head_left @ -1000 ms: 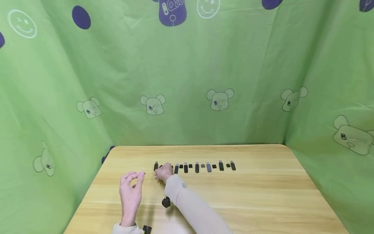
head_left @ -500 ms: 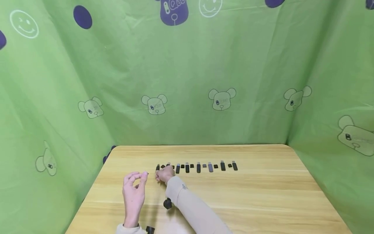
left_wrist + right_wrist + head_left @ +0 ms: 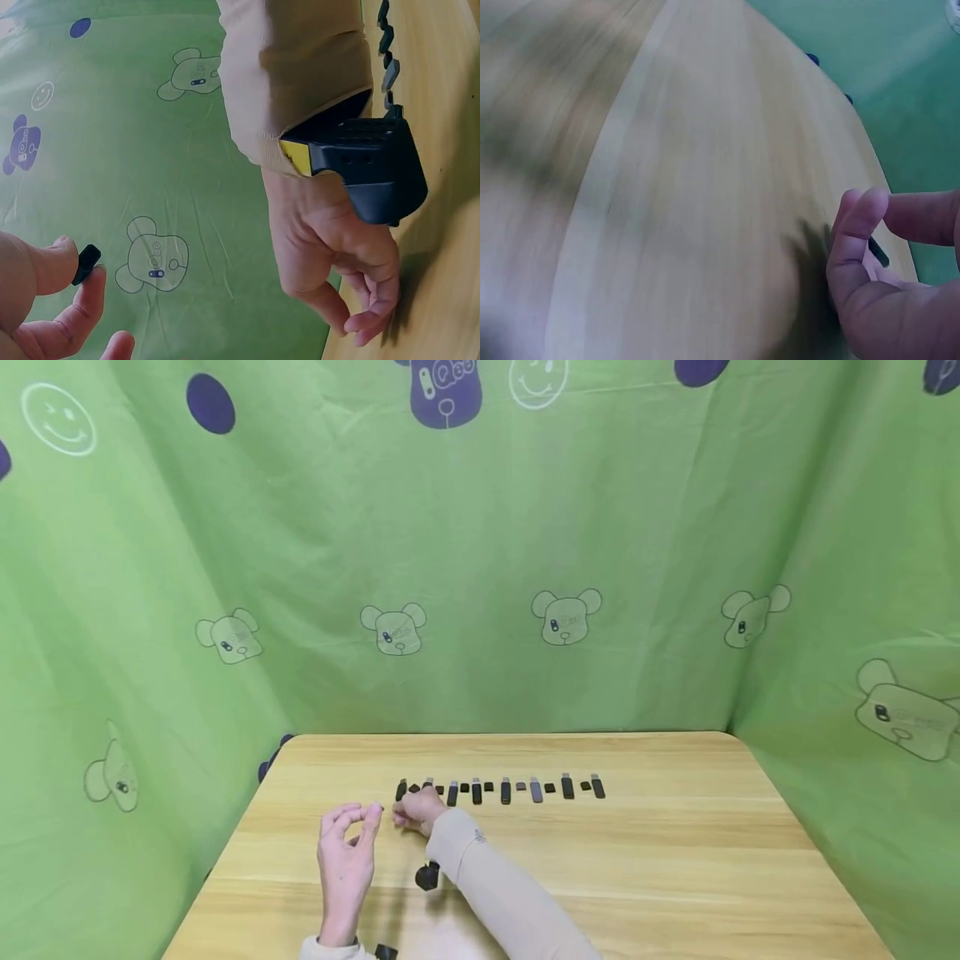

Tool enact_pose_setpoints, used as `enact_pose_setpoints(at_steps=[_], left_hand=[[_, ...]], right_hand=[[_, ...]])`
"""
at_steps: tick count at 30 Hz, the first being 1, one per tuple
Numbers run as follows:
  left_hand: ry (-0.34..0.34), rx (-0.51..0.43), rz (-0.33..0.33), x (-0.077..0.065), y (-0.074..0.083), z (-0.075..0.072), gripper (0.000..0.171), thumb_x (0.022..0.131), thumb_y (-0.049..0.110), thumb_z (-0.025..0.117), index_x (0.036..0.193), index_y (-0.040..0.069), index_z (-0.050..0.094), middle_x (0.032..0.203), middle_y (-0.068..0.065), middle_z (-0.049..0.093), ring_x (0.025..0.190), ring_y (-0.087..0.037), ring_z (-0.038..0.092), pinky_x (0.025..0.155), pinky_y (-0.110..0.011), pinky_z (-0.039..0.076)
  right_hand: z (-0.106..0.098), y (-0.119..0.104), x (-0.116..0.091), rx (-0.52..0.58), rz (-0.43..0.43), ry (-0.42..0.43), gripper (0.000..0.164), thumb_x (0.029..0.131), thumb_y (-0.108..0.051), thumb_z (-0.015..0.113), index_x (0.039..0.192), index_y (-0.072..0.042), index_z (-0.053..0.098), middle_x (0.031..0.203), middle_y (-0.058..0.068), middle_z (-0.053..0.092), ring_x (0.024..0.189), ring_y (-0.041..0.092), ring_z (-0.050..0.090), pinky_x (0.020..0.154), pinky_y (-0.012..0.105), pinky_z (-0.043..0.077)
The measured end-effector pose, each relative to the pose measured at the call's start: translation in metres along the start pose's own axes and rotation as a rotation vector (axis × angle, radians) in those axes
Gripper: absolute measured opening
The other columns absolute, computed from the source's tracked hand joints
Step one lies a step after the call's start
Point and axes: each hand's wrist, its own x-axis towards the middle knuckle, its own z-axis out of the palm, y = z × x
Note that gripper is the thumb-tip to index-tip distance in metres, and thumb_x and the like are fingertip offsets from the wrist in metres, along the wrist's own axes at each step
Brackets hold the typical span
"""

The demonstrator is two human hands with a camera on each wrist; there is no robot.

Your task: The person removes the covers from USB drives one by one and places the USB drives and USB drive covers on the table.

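My left hand (image 3: pixel 347 860) is raised over the left part of the table and pinches a small black USB stick cap (image 3: pixel 87 264) between thumb and index finger. The cap shows as a dark speck in the head view. My right hand (image 3: pixel 420 812) is low over the tabletop, its fingers loosely curled, just in front of the leftmost black USB stick (image 3: pixel 401 790). In the right wrist view, part of a dark stick (image 3: pixel 879 253) shows behind the fingers. No object appears between the right fingers in the left wrist view (image 3: pixel 330 255).
Several USB sticks with bare metal plugs, such as a grey one (image 3: pixel 536 790), lie in a row with small caps (image 3: pixel 550 788) between them. The wooden table (image 3: pixel 637 860) has green printed curtains (image 3: pixel 480 685) around it. Each wrist bears a black camera (image 3: pixel 375 165).
My right fingers went to the leftmost stick, which shifted slightly towards me, and have now drawn back from it. My left hand moved a little to the right, still pinching the cap.
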Motion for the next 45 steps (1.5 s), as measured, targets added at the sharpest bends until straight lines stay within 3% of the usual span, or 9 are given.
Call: enact_pose_setpoints(at_steps=[4,12,19,24,28,33,39,42,45], left_hand=[[-0.003,0.002,-0.004,0.000,-0.001,0.000,0.038,0.097,0.031,0.069,0.101,-0.006,0.071,0.132,-0.020,0.055,0.128,-0.036,0.050,0.100,-0.057,0.052],[0.008,0.005,0.005,0.000,0.000,0.000,0.036,0.097,0.029,0.069,0.101,-0.007,0.071,0.130,-0.020,0.056,0.125,-0.036,0.052,0.098,-0.056,0.054],[0.018,0.001,0.019,0.000,0.000,0.002,0.036,0.097,0.029,0.070,0.099,-0.006,0.072,0.129,-0.021,0.057,0.125,-0.036,0.052,0.096,-0.055,0.054],[0.004,0.006,-0.007,0.003,-0.001,0.003,0.037,0.096,0.032,0.071,0.099,-0.005,0.072,0.131,-0.019,0.057,0.126,-0.036,0.052,0.098,-0.054,0.054],[-0.008,0.011,-0.001,0.009,-0.004,0.003,0.038,0.095,0.032,0.072,0.100,-0.005,0.072,0.131,-0.020,0.056,0.126,-0.036,0.051,0.099,-0.054,0.053],[-0.013,0.046,0.043,0.019,-0.007,0.006,0.037,0.095,0.030,0.072,0.100,-0.007,0.073,0.129,-0.022,0.057,0.123,-0.039,0.053,0.095,-0.055,0.056],[-0.019,0.116,0.079,0.034,-0.011,0.010,0.033,0.096,0.025,0.071,0.100,-0.007,0.073,0.126,-0.024,0.058,0.120,-0.039,0.054,0.091,-0.053,0.056],[-0.034,0.159,0.084,0.043,-0.016,0.012,0.032,0.097,0.024,0.070,0.103,-0.007,0.073,0.127,-0.026,0.058,0.120,-0.041,0.052,0.094,-0.053,0.051],[-0.077,0.190,0.060,0.052,-0.021,0.015,0.031,0.098,0.023,0.067,0.106,-0.007,0.071,0.131,-0.027,0.056,0.125,-0.043,0.048,0.104,-0.058,0.041]], right_hand=[[-0.002,-0.003,-0.001,0.108,0.053,-0.057,0.028,0.089,0.009,0.061,0.115,0.017,0.063,0.093,0.014,0.069,0.068,0.011,0.061,0.075,0.021,0.059],[-0.003,-0.007,0.008,0.323,0.139,-0.136,0.038,0.093,0.010,0.051,0.130,0.021,0.050,0.111,0.022,0.059,0.083,0.017,0.059,0.083,0.020,0.056],[-0.005,-0.015,0.001,0.389,0.179,-0.130,0.039,0.094,0.009,0.049,0.131,0.022,0.046,0.109,0.024,0.057,0.084,0.019,0.059,0.086,0.020,0.056],[-0.016,-0.018,-0.007,0.406,0.199,-0.154,0.041,0.097,0.004,0.050,0.134,0.020,0.045,0.113,0.025,0.058,0.099,0.025,0.062,0.094,0.024,0.056],[-0.023,-0.025,-0.015,0.312,0.184,-0.215,0.042,0.100,-0.003,0.049,0.138,0.016,0.046,0.122,0.026,0.061,0.099,0.024,0.064,0.091,0.025,0.057],[-0.031,-0.046,-0.032,0.132,0.085,-0.244,0.038,0.101,-0.006,0.051,0.135,0.010,0.053,0.133,0.026,0.063,0.090,0.020,0.067,0.083,0.026,0.059],[-0.042,-0.074,-0.060,-0.056,-0.036,-0.227,0.038,0.098,-0.008,0.058,0.133,0.008,0.057,0.130,0.022,0.065,0.103,0.024,0.069,0.093,0.034,0.059],[-0.051,-0.084,-0.075,-0.172,-0.106,-0.230,0.042,0.097,-0.011,0.060,0.136,0.006,0.054,0.131,0.021,0.063,0.105,0.027,0.068,0.097,0.039,0.057],[-0.063,-0.089,-0.092,-0.290,-0.181,-0.228,0.046,0.098,-0.012,0.061,0.141,0.003,0.051,0.133,0.021,0.062,0.109,0.029,0.067,0.096,0.041,0.057]])
